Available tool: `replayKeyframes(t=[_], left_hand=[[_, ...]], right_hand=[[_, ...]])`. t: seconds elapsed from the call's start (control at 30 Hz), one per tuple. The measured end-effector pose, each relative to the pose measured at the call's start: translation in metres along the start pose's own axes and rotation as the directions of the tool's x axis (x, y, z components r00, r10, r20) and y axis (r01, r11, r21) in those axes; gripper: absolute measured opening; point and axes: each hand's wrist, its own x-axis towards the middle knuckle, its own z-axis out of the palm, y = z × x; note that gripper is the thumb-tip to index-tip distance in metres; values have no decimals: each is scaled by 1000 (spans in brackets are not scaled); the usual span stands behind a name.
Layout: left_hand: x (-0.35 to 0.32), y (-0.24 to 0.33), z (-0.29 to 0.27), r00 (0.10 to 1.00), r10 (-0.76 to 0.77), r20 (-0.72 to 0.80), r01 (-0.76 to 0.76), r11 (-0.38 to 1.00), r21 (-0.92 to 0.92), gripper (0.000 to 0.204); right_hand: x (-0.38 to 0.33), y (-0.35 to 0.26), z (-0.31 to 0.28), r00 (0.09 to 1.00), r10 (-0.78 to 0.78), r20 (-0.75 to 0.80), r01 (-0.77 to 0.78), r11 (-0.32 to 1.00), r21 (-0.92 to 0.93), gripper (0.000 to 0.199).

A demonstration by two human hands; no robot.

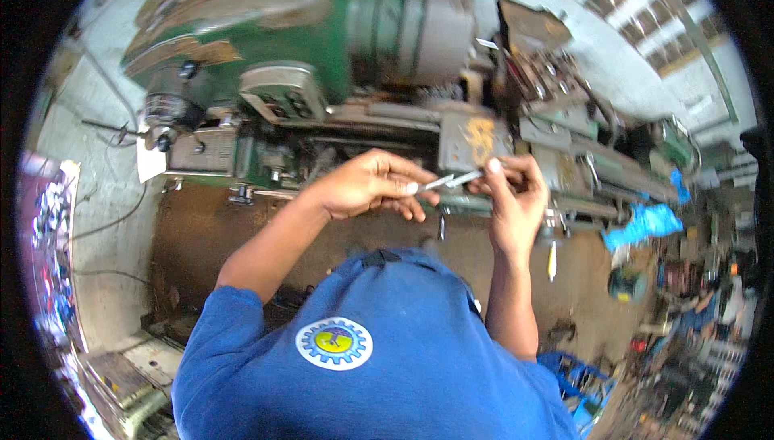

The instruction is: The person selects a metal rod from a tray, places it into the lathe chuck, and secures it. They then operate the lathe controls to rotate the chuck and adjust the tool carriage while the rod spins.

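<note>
Both hands are raised in front of my chest, fingers bent toward each other. Pinched between the thumb and fingers of my left hand (367, 186) is a thin metal piece (432, 185). My right hand (518, 197) grips a slim grey metal strip (466, 176) by thumb and fingertips. These two slender pieces meet or overlap between the hands; whether they are joined as one tool I cannot tell. Just beyond the hands stands a green metal lathe (322, 29), with its large grey chuck (443, 29) and a carriage block (476, 140) bearing yellow marks.
The lathe bed (564, 138) runs off to the right, with a blue cloth or plastic sheet (642, 226) near its end. Several tools and parts lie heaped behind the carriage. A brown floor (201, 230) shows below the machine. Clutter fills the far right; a pale wall (113, 230) stands left.
</note>
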Motion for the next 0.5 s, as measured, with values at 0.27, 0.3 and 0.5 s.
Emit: replayKeyframes(t=[0.27, 0.3, 0.5], left_hand=[[-80, -74, -93, 930, -36, -366, 53, 998, 36, 22], [-88, -85, -100, 921, -30, -388, 41, 999, 18, 23], [-128, -135, -125, 860, -55, -507, -10, 992, -124, 31]], right_hand=[[48, -38, 105, 931, -286, 227, 302, 953, -36, 16], [60, -44, 124, 896, -355, 268, 400, 907, -135, 16], [152, -58, 289, 628, -661, 410, 759, 638, -133, 18]])
